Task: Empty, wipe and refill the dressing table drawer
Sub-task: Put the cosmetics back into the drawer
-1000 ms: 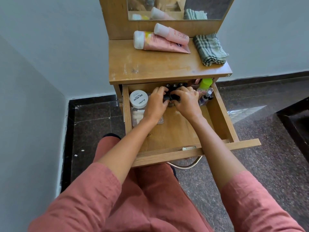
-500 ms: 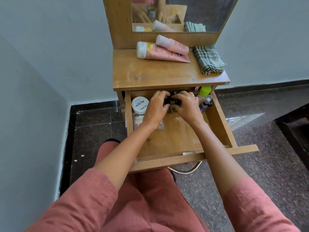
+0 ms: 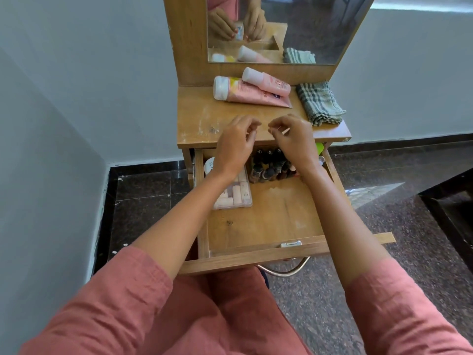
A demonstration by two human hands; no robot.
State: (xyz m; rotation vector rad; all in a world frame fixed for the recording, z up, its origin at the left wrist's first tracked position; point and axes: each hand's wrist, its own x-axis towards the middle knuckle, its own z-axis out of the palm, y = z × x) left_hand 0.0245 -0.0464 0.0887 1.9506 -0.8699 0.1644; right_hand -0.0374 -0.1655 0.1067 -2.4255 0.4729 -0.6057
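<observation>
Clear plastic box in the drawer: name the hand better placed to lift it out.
Left, probably. The left hand hangs above that clear plastic box at the wooden drawer's left side; the right hand is over the dark bottles.

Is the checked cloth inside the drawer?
No, the checked cloth lies folded on the tabletop, right of the pink tubes, not in the drawer.

Two pink tubes (image 3: 256,94) with white caps, a cloth (image 3: 320,103) checked in grey-green and white, a honey-brown wooden desk (image 3: 204,116) (scuffed whitish in spots), salmon sleeves (image 3: 115,303), dark speckled floor (image 3: 332,303).
</observation>
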